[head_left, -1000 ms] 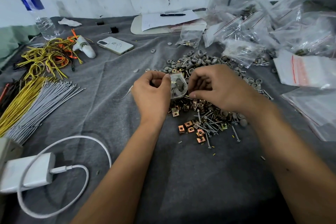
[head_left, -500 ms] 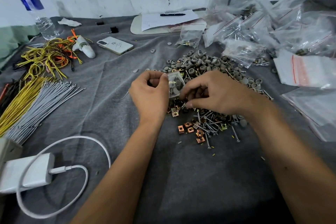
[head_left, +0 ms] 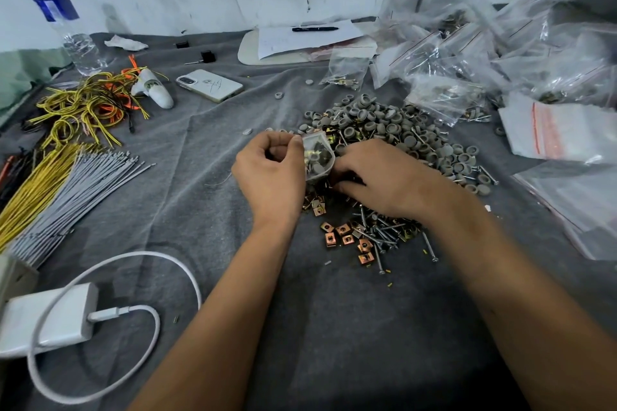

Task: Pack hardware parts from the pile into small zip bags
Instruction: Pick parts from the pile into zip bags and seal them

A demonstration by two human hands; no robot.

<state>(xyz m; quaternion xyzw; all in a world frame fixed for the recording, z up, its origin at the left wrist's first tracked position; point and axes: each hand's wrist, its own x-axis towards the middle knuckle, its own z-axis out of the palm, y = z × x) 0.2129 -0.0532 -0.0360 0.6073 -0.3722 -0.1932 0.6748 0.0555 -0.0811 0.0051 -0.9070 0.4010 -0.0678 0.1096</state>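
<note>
- Grey cloth [head_left: 173, 157] covers the desk; a scuffed white wall stands behind.
- Far left: clear water bottle [head_left: 71, 30] with a blue label, its writing too blurred to read.
- Left edge: yellow and grey wire bundles [head_left: 56, 187]; loose yellow and orange wires [head_left: 86, 103] behind them.
- Lower left: white charger block [head_left: 46, 320] with a looped white cable [head_left: 157, 264].
- Back left of centre: white phone [head_left: 210, 85] lying face down, a faint scribble on its back, not legible.
- Left hand [head_left: 270, 177]: grip closed, pinching the rim of a small zip bag [head_left: 319, 158] holding grey caps and brass clips.
- Centre: pile of hardware parts [head_left: 394, 130], with grey caps behind, copper clips [head_left: 344, 238] and screws [head_left: 384, 237] nearer.
- Right hand [head_left: 390, 177]: fingers curled down into the pile just beside the bag; whether the grip holds a part cannot be told.
- Back centre: papers on a board [head_left: 300, 43], black pen [head_left: 315, 29] on top; writing unreadable.
- Right: filled zip bags [head_left: 474, 53] heaped; empty red-striped bags [head_left: 561, 133] stacked.
</note>
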